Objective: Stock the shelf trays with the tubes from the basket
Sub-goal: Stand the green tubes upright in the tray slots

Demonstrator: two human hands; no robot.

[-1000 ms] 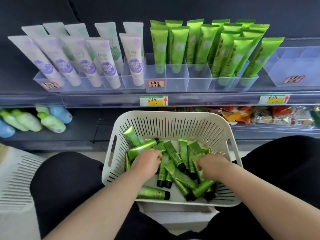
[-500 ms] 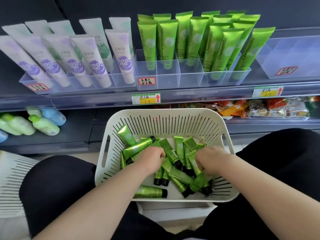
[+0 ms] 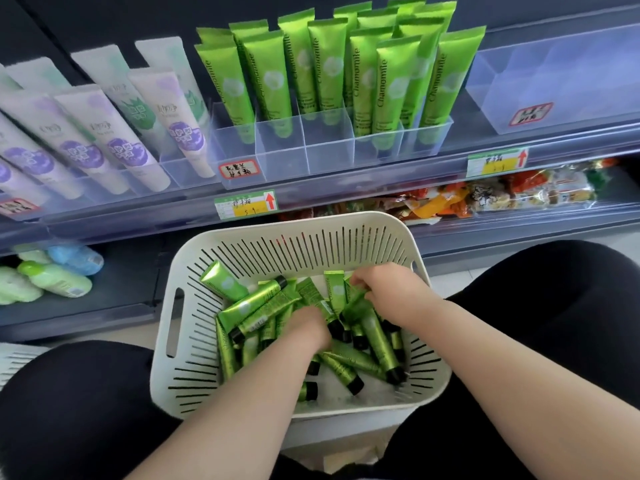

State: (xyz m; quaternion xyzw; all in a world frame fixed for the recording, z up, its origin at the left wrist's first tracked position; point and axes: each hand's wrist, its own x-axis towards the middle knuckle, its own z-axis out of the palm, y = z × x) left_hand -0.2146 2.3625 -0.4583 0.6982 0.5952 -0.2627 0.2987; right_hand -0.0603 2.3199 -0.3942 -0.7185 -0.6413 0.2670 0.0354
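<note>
Basket [image 3: 194,344] sat between the knees, below the shelf [image 3: 346,192] edge, with green tubes [image 3: 375,337] heaped loose across its floor and one propped against the far-left wall. Left hand [image 3: 306,327] lay knuckles-up mid-heap, fingertips buried among tubes; could not tell whether it gripped any. Right hand [image 3: 388,292] was at the far-right side, fingers curled round the crimped ends of tubes; more tubes stood upright in the clear tray [image 3: 329,147] on the shelf.
</note>
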